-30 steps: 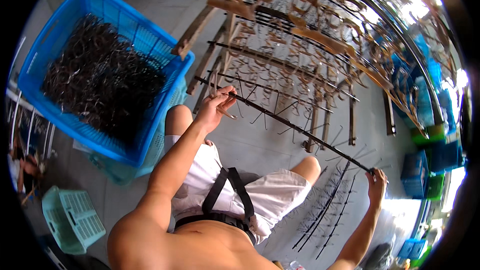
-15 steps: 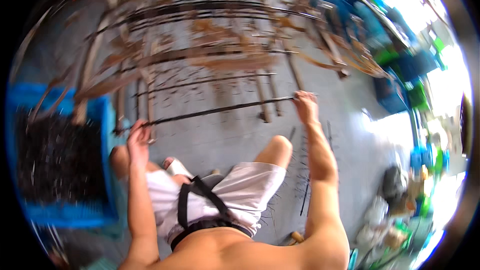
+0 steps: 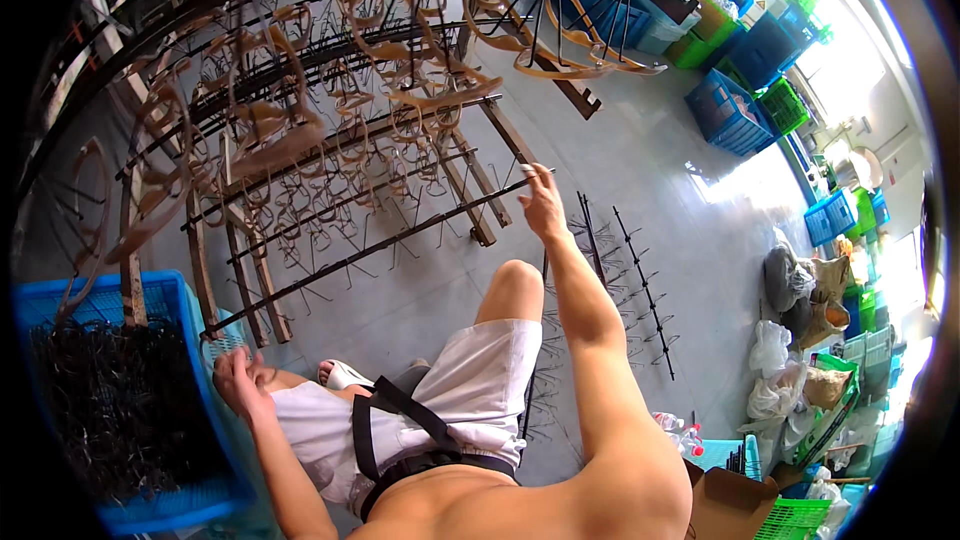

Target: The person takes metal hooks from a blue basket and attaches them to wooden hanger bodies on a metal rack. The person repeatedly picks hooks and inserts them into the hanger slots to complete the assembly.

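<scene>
One black rod [image 3: 403, 237] is gripped by the right hand [image 3: 543, 206]; the left hand [image 3: 244, 388] has curled fingers [image 3: 237, 362], contents unclear.

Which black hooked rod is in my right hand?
The long rod slanting beyond your right knee, its right end in your right hand. Other hooked rods lie on the floor or sit on the rack.

A long, slender, prong-studded black rod [image 3: 345, 262] slants across mid-view. It is held at its right end, which appears higher.
</scene>
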### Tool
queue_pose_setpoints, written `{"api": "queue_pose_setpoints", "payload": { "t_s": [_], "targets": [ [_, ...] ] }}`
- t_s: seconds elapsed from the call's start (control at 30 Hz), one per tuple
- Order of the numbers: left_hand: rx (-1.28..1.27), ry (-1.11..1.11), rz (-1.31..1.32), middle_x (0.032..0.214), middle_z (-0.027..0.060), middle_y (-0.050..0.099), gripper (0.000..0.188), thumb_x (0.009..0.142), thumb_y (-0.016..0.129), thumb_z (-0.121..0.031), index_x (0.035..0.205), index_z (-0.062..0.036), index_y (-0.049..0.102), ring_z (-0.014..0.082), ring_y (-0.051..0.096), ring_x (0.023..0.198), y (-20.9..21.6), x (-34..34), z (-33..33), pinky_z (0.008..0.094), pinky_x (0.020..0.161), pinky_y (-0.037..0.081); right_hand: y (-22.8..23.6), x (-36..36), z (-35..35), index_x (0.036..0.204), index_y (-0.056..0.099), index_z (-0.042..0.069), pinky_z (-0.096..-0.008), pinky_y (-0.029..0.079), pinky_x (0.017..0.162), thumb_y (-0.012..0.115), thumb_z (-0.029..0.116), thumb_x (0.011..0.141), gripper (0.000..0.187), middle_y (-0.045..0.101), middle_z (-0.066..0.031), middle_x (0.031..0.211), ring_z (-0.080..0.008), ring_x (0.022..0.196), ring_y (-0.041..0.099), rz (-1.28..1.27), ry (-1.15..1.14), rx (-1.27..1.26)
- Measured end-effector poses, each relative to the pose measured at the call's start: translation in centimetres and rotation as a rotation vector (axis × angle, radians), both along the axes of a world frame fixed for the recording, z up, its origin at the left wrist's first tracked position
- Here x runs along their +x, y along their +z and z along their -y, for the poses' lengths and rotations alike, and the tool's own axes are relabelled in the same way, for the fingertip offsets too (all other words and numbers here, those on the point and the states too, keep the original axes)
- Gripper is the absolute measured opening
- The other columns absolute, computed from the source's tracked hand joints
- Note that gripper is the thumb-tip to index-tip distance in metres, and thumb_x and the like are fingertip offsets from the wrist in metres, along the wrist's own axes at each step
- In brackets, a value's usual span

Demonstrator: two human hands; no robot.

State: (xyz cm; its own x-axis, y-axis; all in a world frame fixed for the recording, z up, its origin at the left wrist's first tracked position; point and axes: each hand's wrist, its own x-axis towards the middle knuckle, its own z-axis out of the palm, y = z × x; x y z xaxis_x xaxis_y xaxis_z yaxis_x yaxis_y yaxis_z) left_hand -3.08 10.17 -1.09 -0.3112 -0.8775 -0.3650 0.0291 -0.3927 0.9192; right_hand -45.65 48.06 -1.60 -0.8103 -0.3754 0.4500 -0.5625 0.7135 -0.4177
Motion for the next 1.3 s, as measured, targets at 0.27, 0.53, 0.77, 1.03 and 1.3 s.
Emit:
{"api": "queue_pose_setpoints", "payload": {
  "t_s": [0.27,0.53,0.77,1.03,1.3],
  "targets": [
    [0.026,-0.581,-0.281,0.074,-0.0027,0.049,0.013,0.087,0.061,-0.006,0.087,-0.0082,0.048,0.0034,0.046,0.063,2.4,-2.0,-10.9,0.0193,0.048,0.035,3.6,24.8,9.8,0.12,0.046,0.0,-0.0314,0.042,0.086,0.057,0.013,0.087,0.037,0.051,-0.0161,0.111,-0.0263,0.099,0.052,0.588,0.538,-0.377],
    [-0.447,-0.996,-0.019,0.075,0.0061,0.062,0.019,0.088,0.059,-0.016,0.089,0.0028,0.061,0.0093,0.052,0.061,8.2,-4.1,-10.5,0.0251,0.056,0.043,7.4,30.4,14.2,0.134,0.025,-0.004,-0.0421,0.029,0.1,0.061,0.014,0.081,0.066,0.033,-0.0208,0.128,-0.0329,0.117,0.036,0.372,0.435,-0.459],
    [-0.519,-1.158,-0.273,0.076,0.0048,0.065,0.026,0.074,0.075,-0.019,0.092,-0.0019,0.064,0.0138,0.057,0.061,7.3,-1.4,-5.4,0.028,0.058,0.046,8.9,26.5,12.8,0.094,0.064,0.0,-0.0269,0.046,0.05,0.064,0.006,0.079,0.016,0.062,-0.0081,0.065,-0.0185,0.053,0.059,0.827,1.03,0.019],
    [-0.559,0.036,1.499,0.111,0.0195,0.057,0.038,0.077,0.06,-0.022,0.113,-0.011,0.057,0.036,0.051,0.111,-3.6,10.7,14.9,0.0445,0.094,0.043,10.3,14.6,4.2,0.094,0.055,0.005,-0.0176,0.024,0.036,0.045,0.022,0.096,0.02,0.04,0.0044,0.057,-0.0036,0.044,0.034,0.535,0.049,-0.982],
    [-0.425,-0.183,1.348,0.14,0.0185,0.036,0.058,0.094,0.031,-0.046,0.136,-0.0073,0.036,0.039,0.04,0.124,-14.7,18.3,22.3,0.0439,0.103,0.031,8.0,4.3,-2.8,0.098,0.058,0.008,-0.0211,0.029,0.035,0.05,0.02,0.094,0.015,0.042,0.0027,0.056,-0.006,0.041,0.037,0.354,-0.276,-1.202]
  ]
}}
